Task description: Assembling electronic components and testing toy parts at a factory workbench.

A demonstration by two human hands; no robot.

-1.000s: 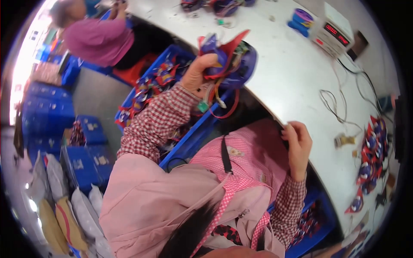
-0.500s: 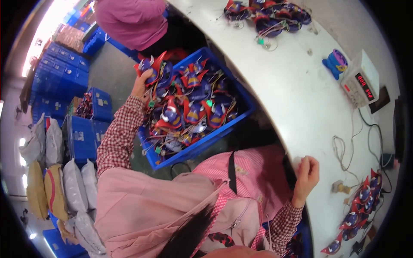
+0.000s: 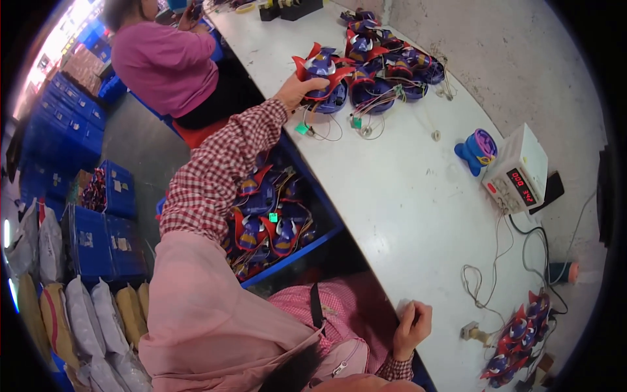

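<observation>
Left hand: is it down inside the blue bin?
No, the left hand grips a purple-and-red toy over the white table.

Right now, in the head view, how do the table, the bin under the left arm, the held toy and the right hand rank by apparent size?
1. Table
2. Bin, partly hidden
3. Held toy
4. Right hand

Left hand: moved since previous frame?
Yes: the left hand has gone from over the blue bin to over the white table, rightward across the table's edge.
</observation>
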